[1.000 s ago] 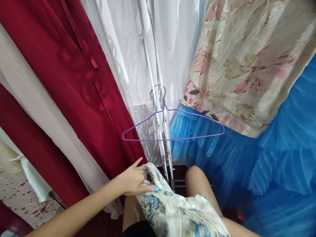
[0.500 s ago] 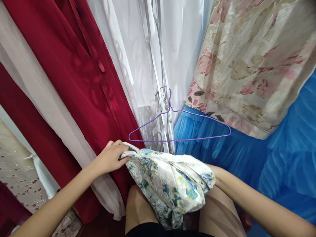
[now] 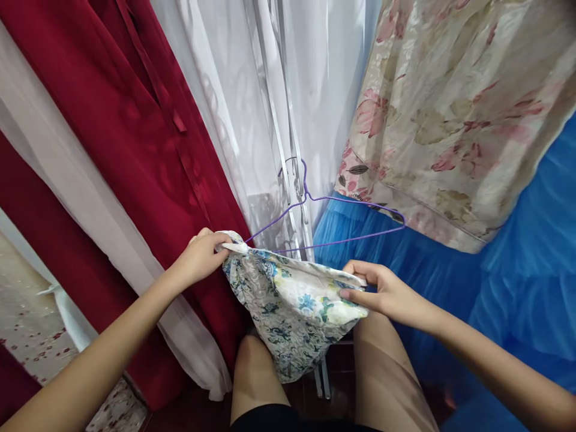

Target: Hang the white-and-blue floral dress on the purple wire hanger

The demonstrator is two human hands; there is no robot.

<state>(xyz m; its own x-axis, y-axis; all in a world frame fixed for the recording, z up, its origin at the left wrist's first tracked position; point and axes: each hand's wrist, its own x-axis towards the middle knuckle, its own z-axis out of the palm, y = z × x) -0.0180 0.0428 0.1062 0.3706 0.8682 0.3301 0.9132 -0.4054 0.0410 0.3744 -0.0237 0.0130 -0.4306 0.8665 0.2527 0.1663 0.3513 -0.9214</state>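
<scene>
A white garment with a blue floral print (image 3: 290,306) hangs stretched between both hands, just above my knees. My left hand (image 3: 200,258) pinches its upper left corner, fingers closed on the cloth. My right hand (image 3: 382,291) grips its right edge, thumb on top. Right behind the garment a purple wire hanger (image 3: 324,213) hangs by its hook from a white metal stand (image 3: 288,156), tilted, with its left end hidden behind the cloth.
A dark red dress (image 3: 135,138) and sheer white fabric (image 3: 216,90) hang at the left. A beige floral dress (image 3: 450,114) hangs at the upper right over blue tulle (image 3: 495,258). My bare knees (image 3: 256,372) are below, over a dark floor.
Both hands have lifted the floral garment from my lap up to the hanger. My right hand has come into view holding its right edge. The hanger has tilted.
</scene>
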